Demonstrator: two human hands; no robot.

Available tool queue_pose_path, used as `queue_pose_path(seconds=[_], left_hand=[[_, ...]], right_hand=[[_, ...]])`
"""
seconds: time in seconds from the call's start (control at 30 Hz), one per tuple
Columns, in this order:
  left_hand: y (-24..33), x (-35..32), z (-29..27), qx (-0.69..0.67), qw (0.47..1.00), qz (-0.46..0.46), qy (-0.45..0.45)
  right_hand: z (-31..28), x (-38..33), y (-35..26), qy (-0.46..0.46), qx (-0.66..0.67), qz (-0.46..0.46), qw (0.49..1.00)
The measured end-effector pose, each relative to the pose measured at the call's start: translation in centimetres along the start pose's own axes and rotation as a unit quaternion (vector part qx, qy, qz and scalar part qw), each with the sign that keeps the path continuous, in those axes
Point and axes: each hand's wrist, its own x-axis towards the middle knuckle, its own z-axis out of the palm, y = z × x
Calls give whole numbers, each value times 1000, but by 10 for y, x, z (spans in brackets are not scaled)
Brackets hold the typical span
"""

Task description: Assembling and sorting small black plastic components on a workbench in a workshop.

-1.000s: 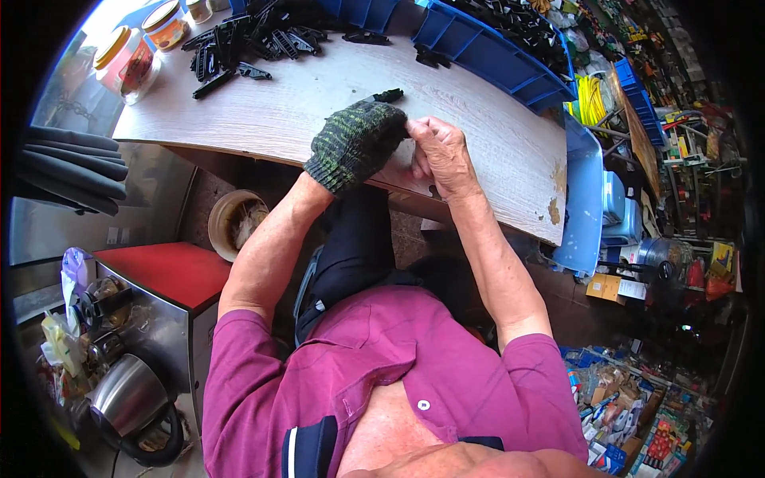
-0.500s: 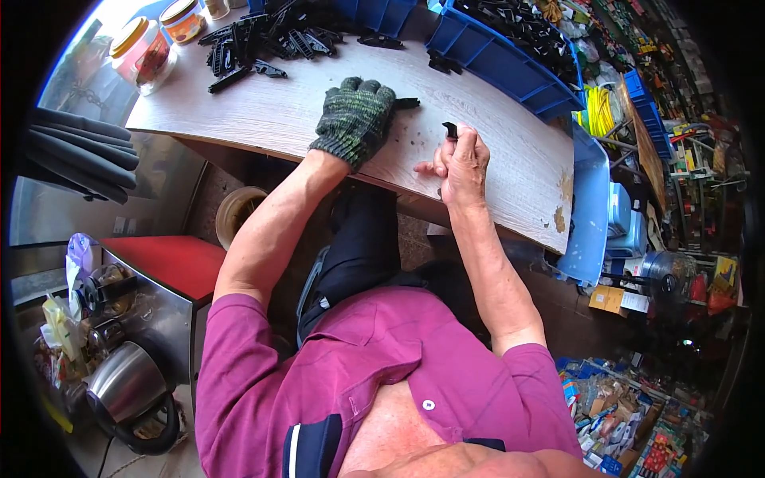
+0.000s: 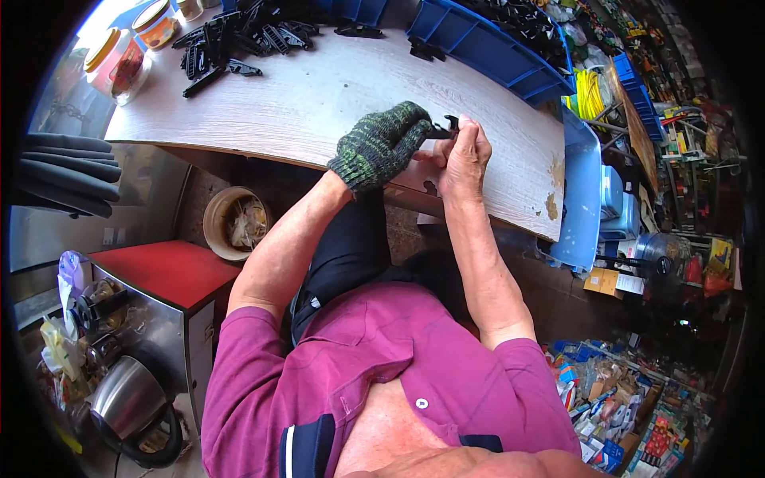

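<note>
My left hand (image 3: 381, 145), in a green-and-black knitted glove, is closed around a dark narrow plastic part (image 3: 438, 132) whose end sticks out past the fingertips. That end meets a small black curved piece (image 3: 453, 122), pinched between the thumb and finger of my bare right hand (image 3: 465, 163). Whether the two pieces are joined or only touching I cannot tell. Both hands are above the near edge of the pale wood-grain table (image 3: 311, 107). A heap of black slotted plastic parts (image 3: 239, 40) lies at the far left of the table.
A blue bin (image 3: 498, 62) full of black parts stands at the far right, with a few loose black parts (image 3: 426, 49) beside it. Lidded jars (image 3: 115, 65) stand at the left corner. A bucket (image 3: 237, 223) is below the table edge, near a red-topped cabinet (image 3: 163, 273).
My left hand has moved right and slightly nearer, bringing its part against the piece in my right hand. The right hand has barely moved. The whole view has shifted a little.
</note>
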Motion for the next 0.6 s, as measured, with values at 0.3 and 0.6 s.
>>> queue_pose_path(seconds=[0.3, 0.6], left_hand=[[3, 4, 8, 0, 998, -43, 34], [35, 4, 46, -32, 985, -136, 103]], right_hand=[[-4, -2, 5, -23, -54, -30, 998], [-23, 13, 21, 19, -144, -143, 979]])
